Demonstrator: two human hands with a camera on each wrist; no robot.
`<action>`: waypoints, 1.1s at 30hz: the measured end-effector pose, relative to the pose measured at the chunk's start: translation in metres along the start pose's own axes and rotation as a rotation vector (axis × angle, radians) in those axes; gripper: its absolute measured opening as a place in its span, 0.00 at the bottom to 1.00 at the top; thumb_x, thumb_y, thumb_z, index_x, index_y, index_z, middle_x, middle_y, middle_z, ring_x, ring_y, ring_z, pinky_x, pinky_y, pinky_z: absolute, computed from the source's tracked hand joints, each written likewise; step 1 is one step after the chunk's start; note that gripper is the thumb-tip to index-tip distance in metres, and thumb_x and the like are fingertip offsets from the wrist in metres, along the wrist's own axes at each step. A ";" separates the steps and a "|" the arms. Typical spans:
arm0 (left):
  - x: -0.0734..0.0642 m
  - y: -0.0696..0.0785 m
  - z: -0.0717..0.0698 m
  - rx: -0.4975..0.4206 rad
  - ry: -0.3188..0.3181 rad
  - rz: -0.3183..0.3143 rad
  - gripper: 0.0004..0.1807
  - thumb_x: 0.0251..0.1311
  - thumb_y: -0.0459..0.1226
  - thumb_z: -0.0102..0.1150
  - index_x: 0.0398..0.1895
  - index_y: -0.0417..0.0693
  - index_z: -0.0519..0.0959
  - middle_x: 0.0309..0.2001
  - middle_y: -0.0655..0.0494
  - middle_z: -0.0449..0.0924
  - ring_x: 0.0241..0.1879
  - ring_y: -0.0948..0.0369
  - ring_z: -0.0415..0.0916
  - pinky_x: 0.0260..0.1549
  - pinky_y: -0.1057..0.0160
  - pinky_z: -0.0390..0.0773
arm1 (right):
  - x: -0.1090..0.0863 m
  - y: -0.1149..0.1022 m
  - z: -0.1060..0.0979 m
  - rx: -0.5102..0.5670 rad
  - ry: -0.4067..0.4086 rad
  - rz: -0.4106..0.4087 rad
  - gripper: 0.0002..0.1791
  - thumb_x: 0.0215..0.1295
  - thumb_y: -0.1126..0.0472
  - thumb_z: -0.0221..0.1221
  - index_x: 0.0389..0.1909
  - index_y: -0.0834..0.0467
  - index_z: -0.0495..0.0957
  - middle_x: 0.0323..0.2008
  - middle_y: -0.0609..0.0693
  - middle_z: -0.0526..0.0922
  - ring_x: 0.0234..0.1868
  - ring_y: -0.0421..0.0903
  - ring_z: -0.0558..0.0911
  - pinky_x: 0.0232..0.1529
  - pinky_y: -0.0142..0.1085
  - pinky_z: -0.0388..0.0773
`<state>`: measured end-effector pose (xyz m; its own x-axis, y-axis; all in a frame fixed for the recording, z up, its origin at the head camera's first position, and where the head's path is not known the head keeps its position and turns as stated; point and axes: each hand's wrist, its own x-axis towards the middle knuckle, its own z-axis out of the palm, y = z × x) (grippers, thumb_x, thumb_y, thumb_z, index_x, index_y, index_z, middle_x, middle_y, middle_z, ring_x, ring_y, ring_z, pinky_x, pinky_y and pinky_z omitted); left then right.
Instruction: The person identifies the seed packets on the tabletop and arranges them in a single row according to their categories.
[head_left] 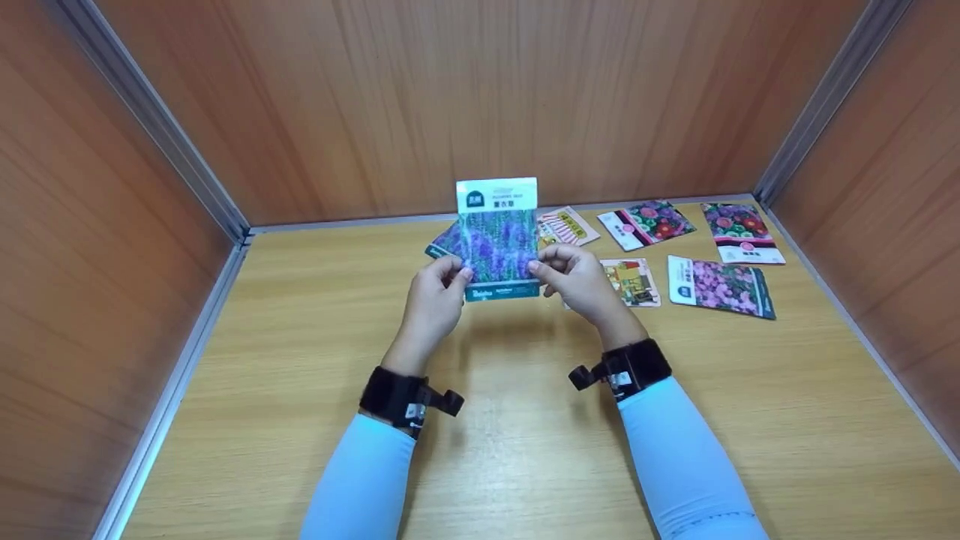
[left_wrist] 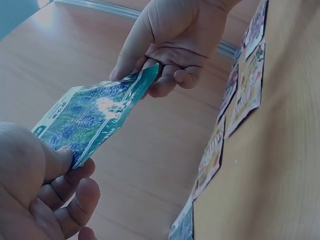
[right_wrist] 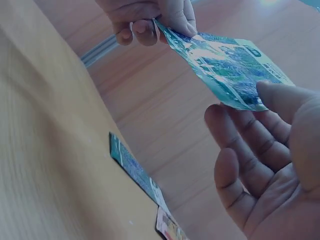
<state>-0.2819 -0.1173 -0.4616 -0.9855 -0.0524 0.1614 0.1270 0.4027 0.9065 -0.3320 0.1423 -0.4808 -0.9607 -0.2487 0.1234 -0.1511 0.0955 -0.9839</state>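
A flower seed packet (head_left: 499,240) with a purple lavender picture, a white top and a green bottom band is held up above the table. My left hand (head_left: 439,292) pinches its left edge near the bottom, thumb on the printed face. On the opposite edge, my right hand (head_left: 581,281) pinches it with the thumb in front and fingers behind. Both wrist views show the packet (left_wrist: 95,112) tilted and clear of the tabletop. Behind it, partly hidden, lies another purple and green packet (head_left: 444,241).
On the wooden table (head_left: 315,345) lie a striped yellow packet (head_left: 576,225), a yellow picture packet (head_left: 636,283), two red-flower packets, one left (head_left: 652,223) and one right (head_left: 742,229), and a pink-flower packet (head_left: 724,287). Wood panels (head_left: 487,97) with metal edging enclose the back and sides.
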 end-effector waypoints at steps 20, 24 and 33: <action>0.022 -0.070 -0.073 0.422 -0.030 -0.299 0.23 0.90 0.41 0.50 0.77 0.40 0.79 0.71 0.39 0.85 0.69 0.42 0.83 0.70 0.39 0.82 | 0.003 0.041 -0.032 -1.001 0.183 0.399 0.26 0.76 0.46 0.71 0.63 0.60 0.86 0.60 0.62 0.83 0.66 0.66 0.80 0.73 0.65 0.75; 0.022 -0.080 -0.093 0.530 -0.017 -0.356 0.23 0.89 0.41 0.47 0.76 0.42 0.80 0.71 0.41 0.86 0.70 0.41 0.83 0.72 0.35 0.77 | 0.003 0.042 -0.034 -1.008 0.167 0.428 0.25 0.75 0.45 0.72 0.61 0.59 0.87 0.58 0.60 0.82 0.64 0.64 0.80 0.73 0.64 0.75; 0.013 -0.096 -0.118 0.646 -0.058 -0.491 0.17 0.86 0.37 0.51 0.62 0.38 0.85 0.61 0.40 0.89 0.64 0.38 0.83 0.76 0.29 0.68 | 0.003 0.043 -0.035 -0.991 0.149 0.447 0.26 0.75 0.44 0.72 0.63 0.58 0.87 0.60 0.60 0.81 0.64 0.63 0.80 0.71 0.61 0.76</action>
<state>-0.2934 -0.2643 -0.5005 -0.9185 -0.3196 -0.2328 -0.3936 0.7948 0.4620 -0.3492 0.1798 -0.5178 -0.9837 0.1138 -0.1390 0.1618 0.8971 -0.4111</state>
